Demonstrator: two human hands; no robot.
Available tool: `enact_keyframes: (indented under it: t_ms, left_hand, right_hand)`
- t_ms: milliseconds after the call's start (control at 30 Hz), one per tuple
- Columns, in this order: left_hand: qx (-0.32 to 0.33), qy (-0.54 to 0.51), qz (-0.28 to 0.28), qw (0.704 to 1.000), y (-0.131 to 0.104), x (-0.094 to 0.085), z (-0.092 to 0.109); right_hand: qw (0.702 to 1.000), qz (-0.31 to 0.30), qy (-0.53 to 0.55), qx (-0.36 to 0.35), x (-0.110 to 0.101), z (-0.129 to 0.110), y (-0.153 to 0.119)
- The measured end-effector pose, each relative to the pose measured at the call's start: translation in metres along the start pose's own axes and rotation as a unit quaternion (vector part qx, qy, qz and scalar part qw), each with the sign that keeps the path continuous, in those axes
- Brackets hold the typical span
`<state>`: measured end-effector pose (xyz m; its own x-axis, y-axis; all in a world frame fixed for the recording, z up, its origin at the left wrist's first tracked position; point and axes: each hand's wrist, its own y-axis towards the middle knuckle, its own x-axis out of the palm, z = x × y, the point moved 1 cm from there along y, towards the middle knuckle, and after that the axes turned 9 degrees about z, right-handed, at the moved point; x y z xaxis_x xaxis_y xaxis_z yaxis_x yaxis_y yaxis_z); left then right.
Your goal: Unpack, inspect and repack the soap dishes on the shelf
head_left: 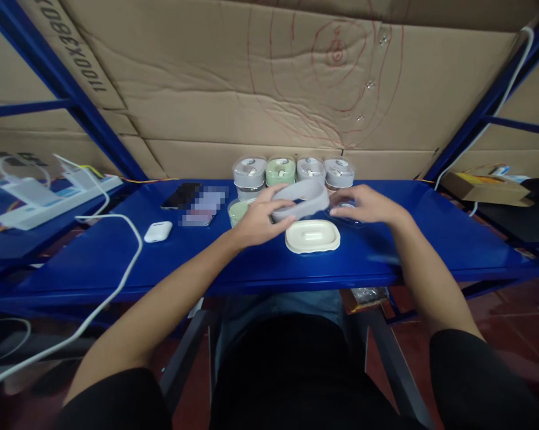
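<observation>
My left hand (pixel 256 220) grips the left end of a grey oval container (pixel 301 199), tilted on its side above the blue shelf (pixel 117 251). My right hand (pixel 366 204) hovers just right of the container, fingers spread, above a clear lid (pixel 346 213) lying on the shelf; whether it touches the container is unclear. A cream oval lid (pixel 313 236) lies flat on the shelf just below the grey container. A pale green container (pixel 237 210) sits partly hidden behind my left hand.
Several stacked containers (pixel 293 171), grey and green, stand in a row against the cardboard back wall. A black phone (pixel 181 195) and a white earbud case (pixel 158 232) lie to the left. A white power strip (pixel 49 200) and cable (pixel 117 280) run along the left side.
</observation>
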<state>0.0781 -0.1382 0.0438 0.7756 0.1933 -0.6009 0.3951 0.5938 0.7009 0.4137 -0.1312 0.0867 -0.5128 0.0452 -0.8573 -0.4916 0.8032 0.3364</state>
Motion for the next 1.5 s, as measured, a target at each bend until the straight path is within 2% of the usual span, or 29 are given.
enact_keyframes:
  t_ms: [67,133,233,333,700,833,933,1500]
  left_hand:
    - [0.029,-0.015,-0.055,0.998,-0.007,0.010,0.013]
    - [0.051,-0.017,-0.099,0.994,-0.012,0.018,0.022]
    - [0.061,-0.006,-0.152,0.986,-0.017,0.024,0.027]
    - [0.041,-0.001,-0.184,0.982,-0.017,0.025,0.027]
    - [-0.068,-0.052,-0.178,0.980,-0.010,0.033,0.020]
    - [-0.111,-0.042,-0.189,0.975,-0.004,0.035,0.020]
    - [-0.133,-0.034,-0.196,0.971,-0.002,0.035,0.021]
    - [-0.110,-0.130,-0.219,0.961,-0.002,0.023,0.018]
  right_hand:
    - [0.991,0.080,-0.083,0.062,-0.015,0.018,-0.001]
    - [0.973,0.113,-0.164,0.115,-0.021,0.035,0.000]
    - [0.963,0.093,-0.205,0.149,-0.016,0.049,0.003]
    - [0.969,0.067,-0.189,0.143,-0.007,0.050,0.006]
    - [0.978,0.015,-0.145,0.149,0.001,0.045,0.007]
    - [0.983,-0.030,-0.100,0.154,0.005,0.047,0.007]
    - [0.981,-0.054,-0.111,0.152,0.009,0.047,0.008]
    - [0.976,-0.064,-0.136,0.157,0.010,0.047,0.007]
